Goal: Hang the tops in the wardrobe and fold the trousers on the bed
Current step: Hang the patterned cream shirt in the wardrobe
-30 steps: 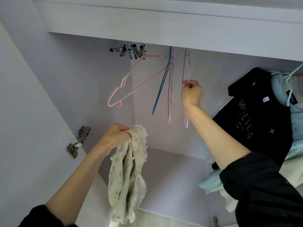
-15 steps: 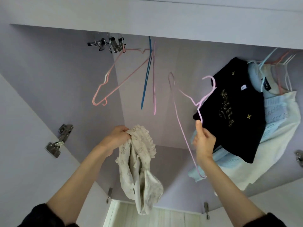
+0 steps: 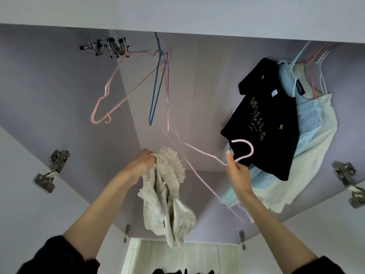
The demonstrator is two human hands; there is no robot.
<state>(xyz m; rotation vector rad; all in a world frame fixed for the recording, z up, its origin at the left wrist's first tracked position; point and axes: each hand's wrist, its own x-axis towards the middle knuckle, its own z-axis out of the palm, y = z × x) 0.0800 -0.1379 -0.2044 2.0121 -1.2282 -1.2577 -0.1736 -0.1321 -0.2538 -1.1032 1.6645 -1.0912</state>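
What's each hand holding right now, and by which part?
Left hand grips the cream frilled top bunched at its upper edge. Right hand pinches the pink hanger at its neck, just below the hook.

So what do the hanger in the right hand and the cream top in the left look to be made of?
The pink hanger looks like thin wire with a smooth matte coating, probably plastic over metal: slim, even, bent into shape. The cream top looks like soft, light woven cloth, perhaps cotton: it crumples, hangs limp, and has a frilled edge and faint print.
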